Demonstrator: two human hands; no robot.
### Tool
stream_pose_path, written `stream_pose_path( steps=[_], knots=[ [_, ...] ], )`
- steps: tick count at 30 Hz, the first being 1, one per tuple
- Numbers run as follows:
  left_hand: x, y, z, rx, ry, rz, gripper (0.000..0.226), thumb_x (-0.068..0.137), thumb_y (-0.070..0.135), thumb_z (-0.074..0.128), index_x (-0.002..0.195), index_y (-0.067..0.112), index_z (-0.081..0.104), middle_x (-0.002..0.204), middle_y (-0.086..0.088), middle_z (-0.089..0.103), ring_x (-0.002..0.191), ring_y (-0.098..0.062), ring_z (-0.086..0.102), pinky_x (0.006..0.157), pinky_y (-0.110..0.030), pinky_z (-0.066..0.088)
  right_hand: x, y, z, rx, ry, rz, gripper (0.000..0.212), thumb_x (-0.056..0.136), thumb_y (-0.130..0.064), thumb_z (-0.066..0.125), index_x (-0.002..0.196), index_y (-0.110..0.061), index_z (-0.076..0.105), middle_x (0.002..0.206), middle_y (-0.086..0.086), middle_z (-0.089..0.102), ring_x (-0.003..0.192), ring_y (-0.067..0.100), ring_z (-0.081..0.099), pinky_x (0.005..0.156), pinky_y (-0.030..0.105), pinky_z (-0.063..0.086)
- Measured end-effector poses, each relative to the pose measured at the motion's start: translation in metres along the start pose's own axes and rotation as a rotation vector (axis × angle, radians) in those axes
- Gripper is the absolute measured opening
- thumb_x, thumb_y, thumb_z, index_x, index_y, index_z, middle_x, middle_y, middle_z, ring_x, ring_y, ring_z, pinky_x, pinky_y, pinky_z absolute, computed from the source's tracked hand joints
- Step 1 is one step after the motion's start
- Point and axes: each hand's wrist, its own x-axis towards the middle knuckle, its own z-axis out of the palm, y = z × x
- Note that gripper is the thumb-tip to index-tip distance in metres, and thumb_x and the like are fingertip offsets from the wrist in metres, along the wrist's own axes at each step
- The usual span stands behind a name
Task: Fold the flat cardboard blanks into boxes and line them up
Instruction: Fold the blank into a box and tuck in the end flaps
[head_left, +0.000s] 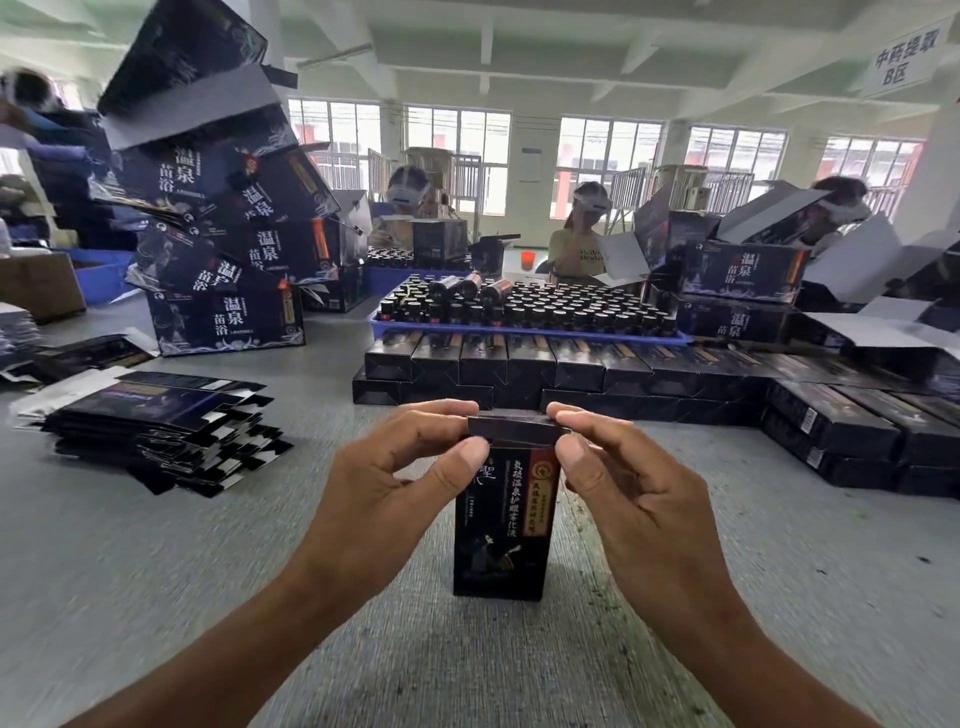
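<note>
Near the table's front edge, the small black carton (506, 514) stands upright, long axis vertical. Left hand (410, 467) and right hand (618, 467) pinch its top flap (514, 423) from opposite ends, equally near, ahead of the folded-box row (571, 364).

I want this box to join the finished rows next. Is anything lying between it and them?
Nothing visible: bare grey table lies between the upright black printed carton, pinched at its top flap by both hands, and the rows of black folded boxes behind.
</note>
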Motion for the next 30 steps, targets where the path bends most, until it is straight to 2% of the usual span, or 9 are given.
stream_pose_path(
  steps=[3,8,11,15,19,23,27,30],
  knots=[
    [-0.0005,0.0019,0.0017,-0.027,0.035,-0.032,0.023,0.086,0.05,0.066,0.099,0.033,0.076,0.121,0.007,0.07,0.111,-0.02,0.069,0.08,-0.042,0.062,-0.0002,0.0003,0.0011,0.01,0.023,-0.002,0.025,0.091,-0.035,0.064,0.115,-0.038,0.072,0.117,-0.02,0.072,0.109,0.001,0.068,0.087,0.012,0.052],
    [-0.0016,0.0013,0.0033,-0.04,0.061,-0.076,0.03,0.084,0.044,0.067,0.105,0.025,0.076,0.111,0.004,0.075,0.105,-0.019,0.072,0.079,-0.043,0.062,-0.0004,-0.0017,0.002,0.039,0.034,0.008,0.024,0.089,-0.032,0.065,0.11,-0.037,0.074,0.118,-0.022,0.071,0.109,0.0,0.067,0.086,0.011,0.052],
    [-0.002,0.0021,0.005,-0.046,0.078,-0.075,0.029,0.083,0.043,0.068,0.104,0.025,0.076,0.108,0.004,0.076,0.102,-0.017,0.073,0.078,-0.04,0.063,0.0005,-0.0024,0.0017,0.073,0.044,0.02,0.022,0.092,-0.021,0.065,0.108,-0.032,0.076,0.116,-0.02,0.072,0.107,0.0,0.068,0.083,0.009,0.052],
    [-0.0012,0.003,0.0059,-0.052,0.089,-0.06,0.018,0.08,0.045,0.069,0.093,0.032,0.07,0.109,0.007,0.075,0.1,-0.017,0.073,0.074,-0.038,0.063,0.002,-0.005,0.0027,0.067,0.059,0.027,0.024,0.095,-0.011,0.064,0.108,-0.028,0.076,0.103,-0.021,0.076,0.097,-0.004,0.07,0.077,0.006,0.051],
    [-0.0011,0.0026,0.0064,-0.059,0.086,-0.041,0.018,0.083,0.042,0.068,0.101,0.037,0.066,0.112,0.008,0.074,0.102,-0.015,0.072,0.074,-0.037,0.063,0.0019,-0.0062,0.0034,0.028,0.074,0.023,0.022,0.097,-0.015,0.064,0.11,-0.029,0.075,0.093,-0.019,0.077,0.087,-0.002,0.072,0.072,0.006,0.05],
    [-0.0017,0.0017,0.0065,-0.009,0.073,-0.036,0.03,0.088,0.04,0.064,0.118,0.044,0.066,0.119,0.012,0.07,0.109,-0.013,0.069,0.078,-0.037,0.062,0.002,-0.0064,0.0032,0.013,0.072,0.017,0.022,0.096,-0.017,0.065,0.111,-0.03,0.075,0.095,-0.02,0.076,0.09,-0.002,0.071,0.074,0.006,0.05],
    [-0.0033,0.0018,0.0069,0.123,0.076,0.038,0.029,0.092,0.039,0.059,0.118,0.034,0.072,0.118,0.017,0.069,0.113,-0.012,0.066,0.087,-0.041,0.059,0.0039,-0.005,0.001,0.007,0.057,0.008,0.022,0.094,-0.018,0.066,0.108,-0.032,0.076,0.106,-0.02,0.075,0.096,-0.003,0.07,0.078,0.006,0.05],
    [-0.0026,0.0019,0.0062,0.143,0.076,0.071,0.027,0.093,0.033,0.06,0.116,0.028,0.073,0.117,0.016,0.068,0.115,-0.013,0.064,0.087,-0.044,0.059,0.0042,-0.0043,-0.0019,-0.05,0.029,-0.001,0.022,0.09,-0.032,0.064,0.109,-0.034,0.074,0.114,-0.025,0.072,0.104,-0.002,0.068,0.083,0.009,0.051]
  ],
)
